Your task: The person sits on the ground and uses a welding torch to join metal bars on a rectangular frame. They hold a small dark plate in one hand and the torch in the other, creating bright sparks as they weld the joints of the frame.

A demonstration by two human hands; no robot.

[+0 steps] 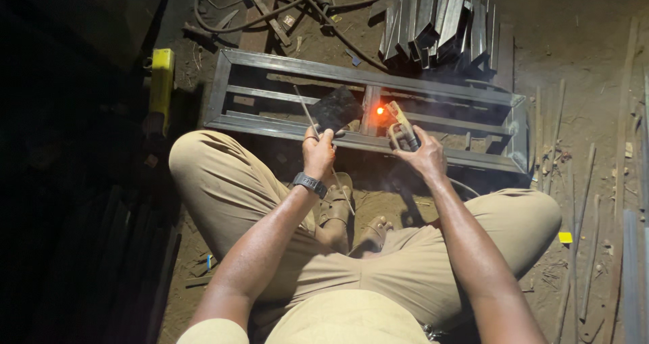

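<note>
My left hand grips the handle of a dark welding shield and a thin welding rod that slants up and left. My right hand is closed on an electrode holder whose tip meets a glowing orange spot on a grey steel frame. The glow sits where a short upright bar joins the frame's rails. Thin smoke drifts to the right of it. A dark watch is on my left wrist.
I sit on a dirt floor with knees spread, sandalled feet near the frame. A stack of steel sections lies behind the frame. Cables coil at upper left, a yellow tool stands at left, rods lie at right.
</note>
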